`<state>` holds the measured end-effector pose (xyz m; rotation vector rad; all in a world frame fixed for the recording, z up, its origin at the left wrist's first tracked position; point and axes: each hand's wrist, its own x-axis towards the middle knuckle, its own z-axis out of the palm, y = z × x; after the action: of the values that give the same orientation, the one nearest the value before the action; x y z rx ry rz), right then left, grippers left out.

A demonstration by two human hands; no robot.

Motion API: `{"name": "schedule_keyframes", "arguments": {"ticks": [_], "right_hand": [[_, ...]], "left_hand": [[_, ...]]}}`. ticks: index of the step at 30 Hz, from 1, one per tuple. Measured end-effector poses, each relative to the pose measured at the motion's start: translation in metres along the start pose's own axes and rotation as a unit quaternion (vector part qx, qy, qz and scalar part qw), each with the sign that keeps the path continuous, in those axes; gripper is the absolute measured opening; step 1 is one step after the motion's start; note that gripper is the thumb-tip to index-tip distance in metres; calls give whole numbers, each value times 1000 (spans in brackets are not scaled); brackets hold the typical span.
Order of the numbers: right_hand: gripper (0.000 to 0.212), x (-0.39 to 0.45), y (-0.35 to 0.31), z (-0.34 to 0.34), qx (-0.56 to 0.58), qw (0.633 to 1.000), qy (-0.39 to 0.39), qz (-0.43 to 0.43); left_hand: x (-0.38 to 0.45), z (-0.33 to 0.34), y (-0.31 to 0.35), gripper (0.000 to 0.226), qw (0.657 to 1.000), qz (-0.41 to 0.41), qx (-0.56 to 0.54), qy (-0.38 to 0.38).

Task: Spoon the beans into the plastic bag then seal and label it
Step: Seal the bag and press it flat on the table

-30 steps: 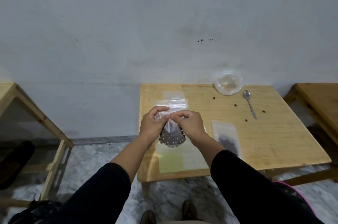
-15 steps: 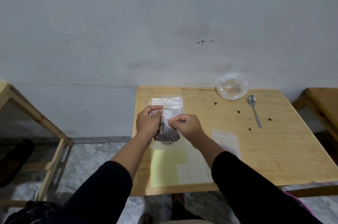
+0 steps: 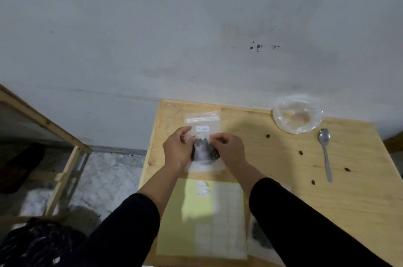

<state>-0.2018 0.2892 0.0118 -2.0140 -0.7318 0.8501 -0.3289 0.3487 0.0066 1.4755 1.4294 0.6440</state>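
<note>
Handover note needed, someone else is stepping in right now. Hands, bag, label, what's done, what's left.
Left hand: pinching the left side of the plastic bag, which lies flat on the table.
Right hand: pinching the bag's right side.
Beans: in the bag; a few strays lie on the table.
Label: a small white label is already on the bag. Label sheet lies nearer the person.
Spoon is set down beside the empty clear bowl.
Done: spooning, label on.
Left: whether the zip is fully shut cannot be told, so check it.
</note>
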Motion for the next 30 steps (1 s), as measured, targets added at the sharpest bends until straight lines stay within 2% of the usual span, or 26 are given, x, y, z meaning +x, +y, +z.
{"name": "schedule_keyframes", "arguments": {"ticks": [6,12,18,24,26,28,30], "right_hand": [[14,16,14,11,-91,995,-18,-23],[20,13,22,19,-177,981,13,-81],[21,-2,26,26,-288,939,40,-181],[42,-20,17,19,-440,869,-16,-224],[45,-30,13,13,-461,855,-11,-238],[41,-46,5,5,-475,847,5,-240],[32,-61,2,-3,-449,862,42,-233]], "left_hand": [[13,10,-11,29,998,2,66,2],[11,14,-16,34,986,35,161,-16],[6,9,-21,39,950,108,285,-73],[-10,-7,-9,43,911,180,353,-116],[-18,-13,-2,44,903,208,358,-113],[-25,-19,7,45,898,232,359,-106],[-33,-24,15,46,895,258,349,-99]]}}
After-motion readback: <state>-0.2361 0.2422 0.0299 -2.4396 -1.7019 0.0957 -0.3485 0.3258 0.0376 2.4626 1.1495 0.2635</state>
